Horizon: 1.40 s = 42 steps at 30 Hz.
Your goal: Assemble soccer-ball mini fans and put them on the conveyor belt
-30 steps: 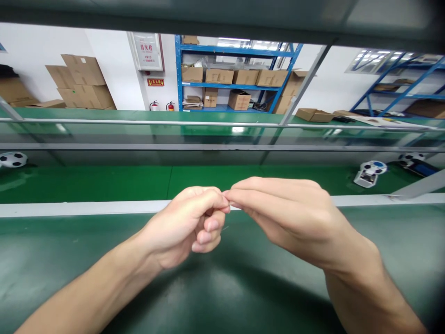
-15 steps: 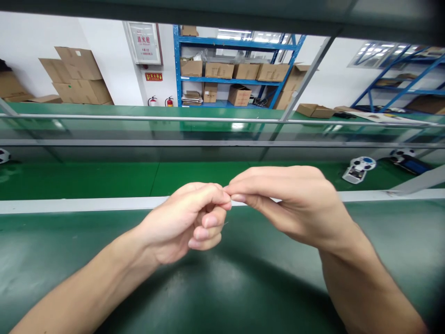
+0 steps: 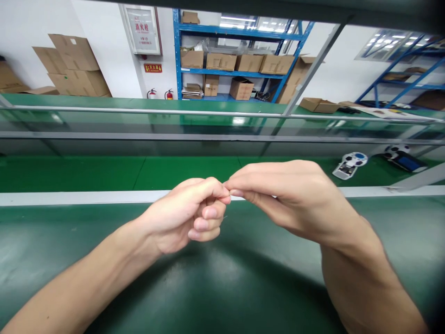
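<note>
Above the green work surface (image 3: 208,287), my left hand (image 3: 189,211) is closed, thumb pressed on the index finger and the other fingers curled in. From the right, my right hand (image 3: 292,197) reaches over with thumb and straight fingers pinched together. The fingertips of both hands meet. Whatever they pinch is hidden or too small to name. A faint, hair-thin line shows just beside the curled fingers of my left hand; I cannot tell if it belongs to something held.
A pale rail (image 3: 69,198) crosses behind my hands. Past it, a white device with a football pattern (image 3: 350,165) and a dark device with a blue panel (image 3: 405,161) lie at right. Farther back are a blue shelf rack (image 3: 236,31) with boxes and stacked cartons (image 3: 78,55).
The background has shifted slightly as the head camera moved. Both hands keep their fingertips together, with almost no change in pose.
</note>
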Each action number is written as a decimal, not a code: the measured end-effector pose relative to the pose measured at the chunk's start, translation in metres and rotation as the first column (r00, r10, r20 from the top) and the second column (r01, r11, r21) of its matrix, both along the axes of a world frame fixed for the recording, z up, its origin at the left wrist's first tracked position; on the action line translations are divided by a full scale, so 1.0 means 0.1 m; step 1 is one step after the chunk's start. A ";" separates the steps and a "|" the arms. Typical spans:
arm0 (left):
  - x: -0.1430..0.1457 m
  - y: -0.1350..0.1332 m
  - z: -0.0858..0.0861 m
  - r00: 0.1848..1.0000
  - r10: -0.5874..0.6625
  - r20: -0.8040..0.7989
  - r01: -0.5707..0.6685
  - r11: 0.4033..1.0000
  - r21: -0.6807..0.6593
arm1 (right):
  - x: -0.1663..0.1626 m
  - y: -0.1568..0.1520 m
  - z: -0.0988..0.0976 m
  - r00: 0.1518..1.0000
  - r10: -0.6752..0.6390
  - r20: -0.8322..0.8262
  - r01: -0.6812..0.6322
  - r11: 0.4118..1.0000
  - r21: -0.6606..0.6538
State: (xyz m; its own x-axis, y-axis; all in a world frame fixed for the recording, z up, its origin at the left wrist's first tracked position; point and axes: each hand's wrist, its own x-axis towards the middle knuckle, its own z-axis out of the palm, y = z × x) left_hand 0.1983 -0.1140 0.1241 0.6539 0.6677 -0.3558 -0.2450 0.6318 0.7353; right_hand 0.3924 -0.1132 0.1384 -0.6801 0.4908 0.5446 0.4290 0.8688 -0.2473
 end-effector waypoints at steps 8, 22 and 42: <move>0.00 0.00 0.01 1.000 0.007 -0.021 -0.007 1.000 0.004 | -0.01 0.00 0.00 1.000 -0.016 -0.019 0.015 1.000 -0.022; 0.01 0.02 0.00 1.000 0.011 -0.012 -0.011 1.000 0.006 | -0.02 0.03 0.01 0.999 0.016 -0.043 -0.018 0.999 -0.047; 0.02 0.00 0.01 1.000 0.013 -0.015 -0.013 1.000 0.011 | -0.02 0.02 0.01 0.999 0.015 -0.048 -0.020 0.994 -0.109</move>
